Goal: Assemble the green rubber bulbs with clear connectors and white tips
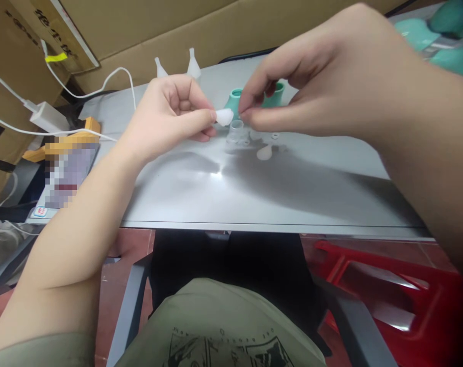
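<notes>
My left hand (178, 109) is closed, pinching a small white soft-looking piece (225, 117) between thumb and fingertips above the table. Just to its right, my right hand (315, 86) has thumb and forefinger pressed together; anything between them is too small to make out. Under the hands stands a clear plastic cup-like part (236, 128). A white teardrop-shaped piece (264, 152) lies nearer to me, and a small ring-like part (275, 136) sits beside it. Behind my right fingers are two green hollow parts with open tops, one of them a green cone-shaped part (234, 101), partly hidden.
Two white funnel-like pieces with narrow necks, one at the right (194, 65), stand at the table's back. On the left lie a white charger (50, 117) with cables, a yellow stand (86, 133) and a blurred-out device. Green items (415, 33) are at back right; a red stool (388, 285) is below.
</notes>
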